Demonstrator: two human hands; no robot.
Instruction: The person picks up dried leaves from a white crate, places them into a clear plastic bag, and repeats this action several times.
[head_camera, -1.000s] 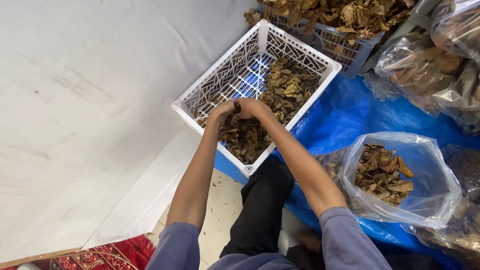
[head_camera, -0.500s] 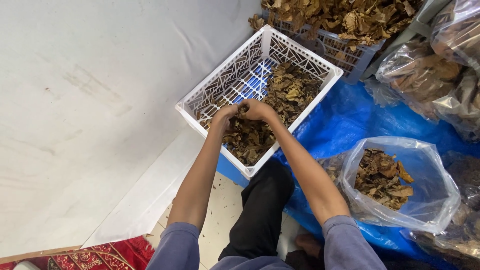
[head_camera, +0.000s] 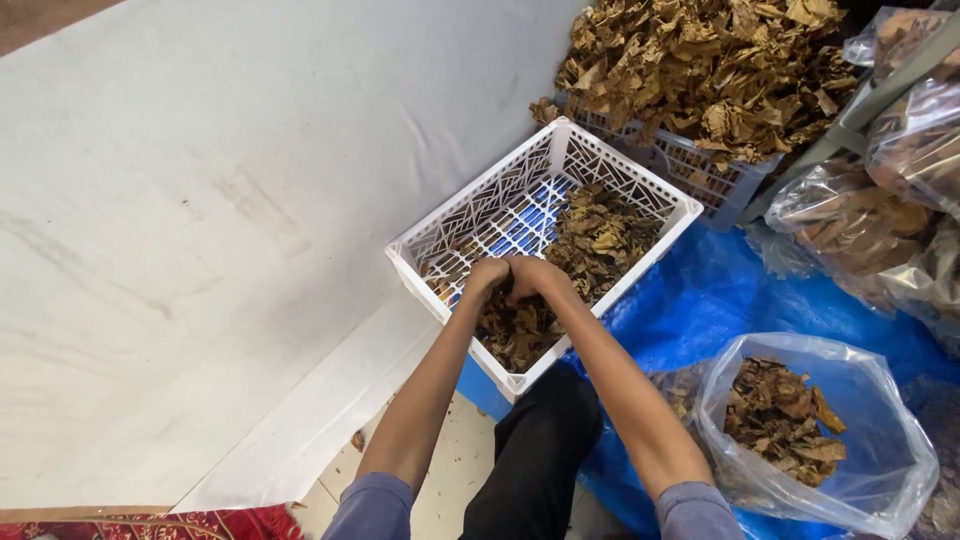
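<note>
Compared with a moment ago, the left hand (head_camera: 487, 276) and right hand (head_camera: 527, 275) remain pressed together, fingers closed on dried leaves (head_camera: 520, 330) at the near corner of the white crate (head_camera: 560, 150).

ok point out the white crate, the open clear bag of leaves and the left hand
white crate (head_camera: 420, 245), head view, on its left rim
clear bag (head_camera: 880, 400), head view, on its plastic wall
left hand (head_camera: 487, 275), head view, on the knuckles
</note>
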